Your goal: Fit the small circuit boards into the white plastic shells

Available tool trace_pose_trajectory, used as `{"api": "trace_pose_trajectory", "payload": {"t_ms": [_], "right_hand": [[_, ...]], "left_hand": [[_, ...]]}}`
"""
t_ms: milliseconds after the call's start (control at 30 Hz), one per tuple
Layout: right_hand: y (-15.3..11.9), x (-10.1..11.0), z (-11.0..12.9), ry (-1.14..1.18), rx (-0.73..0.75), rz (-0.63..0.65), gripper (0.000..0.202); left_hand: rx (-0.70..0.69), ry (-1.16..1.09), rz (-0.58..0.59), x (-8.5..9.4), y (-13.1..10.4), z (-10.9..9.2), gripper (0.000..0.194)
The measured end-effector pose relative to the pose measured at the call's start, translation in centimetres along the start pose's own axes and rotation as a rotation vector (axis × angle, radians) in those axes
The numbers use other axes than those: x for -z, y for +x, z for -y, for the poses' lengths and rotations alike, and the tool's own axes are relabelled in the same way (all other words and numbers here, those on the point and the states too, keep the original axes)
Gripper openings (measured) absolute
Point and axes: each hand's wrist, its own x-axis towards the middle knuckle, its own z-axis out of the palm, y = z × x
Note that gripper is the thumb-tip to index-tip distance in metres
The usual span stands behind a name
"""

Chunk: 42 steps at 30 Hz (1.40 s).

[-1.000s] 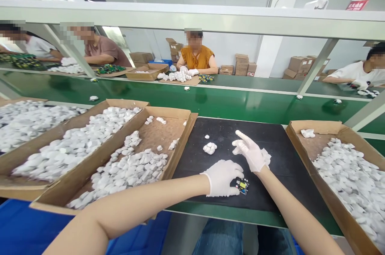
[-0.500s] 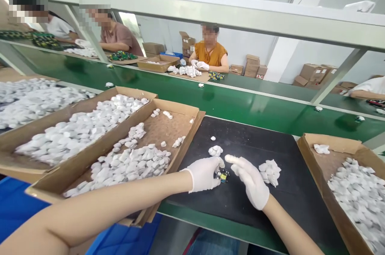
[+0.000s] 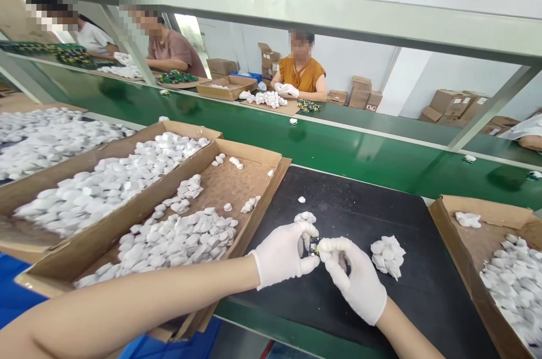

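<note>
A small circuit board (image 3: 314, 246) with a yellow part is pinched between the gloved thumb and fingers of my left hand (image 3: 284, 252), above the black mat (image 3: 339, 192). From the other side my right hand (image 3: 354, 275), also in a white glove, closes its thumb and forefinger on the board's right edge. Fingers cover most of the board. Just behind my left hand lies a white putty-like lump (image 3: 305, 217), with a smaller white piece (image 3: 301, 200) farther back. A clump of white lumps (image 3: 388, 257) rests to the right of my right hand.
Cardboard trays of white lumps stand on the left (image 3: 258, 218) and right (image 3: 455, 252). Behind the mat runs a green conveyor (image 3: 359, 158) carrying small white-covered pieces. A metal frame beam (image 3: 271, 9) crosses above. Several co-workers sit on the far side.
My right hand has moved in to the board, its spread fingers now closed in a pinch. My left hand still holds the board. The view has shifted slightly, and pieces on the conveyor have moved right.
</note>
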Motion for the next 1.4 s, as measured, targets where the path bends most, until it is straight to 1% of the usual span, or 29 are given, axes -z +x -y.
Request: {"api": "trace_pose_trajectory", "payload": {"t_ms": [100,200,233,267,333,400,467,533,600,700,800,900,1000,1067,1167,1233,1333,1400], "right_hand": [[0.0,-0.4,0.2,0.110,-0.118,-0.046,0.020],[0.2,-0.7,0.6,0.193,-0.178,-0.086,0.036],[0.3,-0.7,0.9,0.241,-0.194,-0.070,0.039],[0.3,-0.7,1.1,0.303,-0.210,-0.027,0.039],[0.5,-0.7,1.6,0.443,-0.240,0.091,0.032],[0.5,-0.7,1.8,0.539,-0.251,0.162,0.029],[0.5,-0.8,1.6,0.569,-0.237,0.150,0.031],[0.4,-0.9,1.2,0.570,-0.226,0.130,0.031],[0.3,-1.1,0.8,0.569,-0.226,0.126,0.032],[0.2,-1.5,0.4,0.585,-0.232,0.099,0.034],[0.3,-1.7,0.3,0.592,-0.241,0.081,0.034],[0.4,-1.6,0.3,0.607,-0.219,0.124,0.030],[0.6,-1.4,0.1,0.691,-0.192,0.179,0.029],[0.6,-1.4,-0.1,0.743,-0.198,0.182,0.029],[0.5,-1.5,-0.3,0.703,-0.243,0.146,0.033],[0.3,-1.5,-0.2,0.659,-0.269,0.136,0.038],[0.2,-1.5,0.1,0.670,-0.286,0.137,0.041],[0.1,-1.6,0.2,0.692,-0.280,0.128,0.041]], "left_hand": [[-0.027,-0.043,-0.054,-0.1,-0.1,-0.1,0.031],[-0.042,-0.008,-0.045,0.3,-0.2,-0.5,0.027],[-0.076,0.000,-0.040,0.4,-0.2,-0.6,0.026],[-0.124,0.007,-0.041,0.6,-0.2,-0.7,0.026],[-0.239,0.024,-0.067,0.8,-0.1,-0.8,0.028],[-0.337,0.062,-0.099,0.9,0.0,-0.7,0.030],[-0.404,0.103,-0.122,0.8,0.0,-0.6,0.032],[-0.441,0.132,-0.108,0.7,0.0,-0.5,0.036],[-0.457,0.154,-0.090,0.7,0.0,-0.6,0.039],[-0.481,0.181,-0.059,0.6,-0.1,-0.9,0.039],[-0.465,0.221,0.013,0.5,-0.1,-1.3,0.037],[-0.408,0.271,0.039,0.5,-0.1,-1.5,0.031],[-0.399,0.315,0.050,0.6,0.0,-1.6,0.023],[-0.413,0.336,0.071,0.7,0.0,-1.6,0.022],[-0.416,0.349,0.113,0.7,-0.1,-1.5,0.025],[-0.407,0.326,0.109,0.5,-0.2,-1.3,0.033],[-0.397,0.232,0.039,0.1,-0.5,-0.8,0.044],[-0.403,0.162,0.004,-0.1,-0.6,-0.6,0.047]]}}
